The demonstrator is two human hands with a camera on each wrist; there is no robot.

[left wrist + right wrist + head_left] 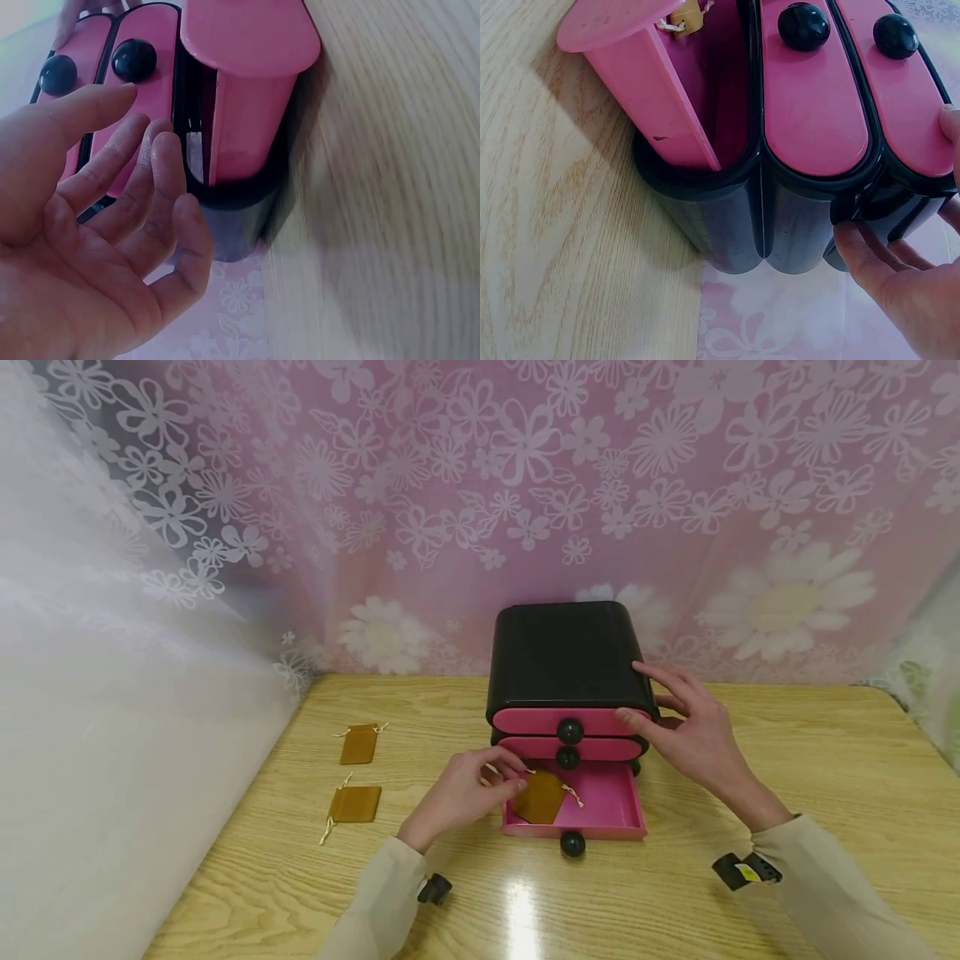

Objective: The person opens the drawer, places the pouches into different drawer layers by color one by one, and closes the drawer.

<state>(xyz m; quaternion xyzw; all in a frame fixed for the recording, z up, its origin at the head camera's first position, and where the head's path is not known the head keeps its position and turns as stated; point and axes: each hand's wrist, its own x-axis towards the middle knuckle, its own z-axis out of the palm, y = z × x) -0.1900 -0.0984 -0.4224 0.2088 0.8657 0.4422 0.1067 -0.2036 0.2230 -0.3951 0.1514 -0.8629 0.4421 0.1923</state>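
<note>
A small black cabinet (566,652) with pink drawers stands at the back of the table. Its bottom drawer (611,806) is pulled out, and a brown drawstring pouch (542,797) lies in its left part. At that drawer's left edge is my left hand (472,789), its fingertips overlapping the pouch in the head view. In the left wrist view the fingers (169,165) are loosely bent with nothing between them. My right hand (701,735) grips the cabinet's right front corner, thumb against the top drawer's front and fingers along the black side.
Two more brown pouches, an upper one (359,744) and a lower one (356,804), lie on the wooden table (247,893) to the left. Round black knobs (572,844) stick out from the drawer fronts. A flowered curtain (450,527) hangs behind the cabinet.
</note>
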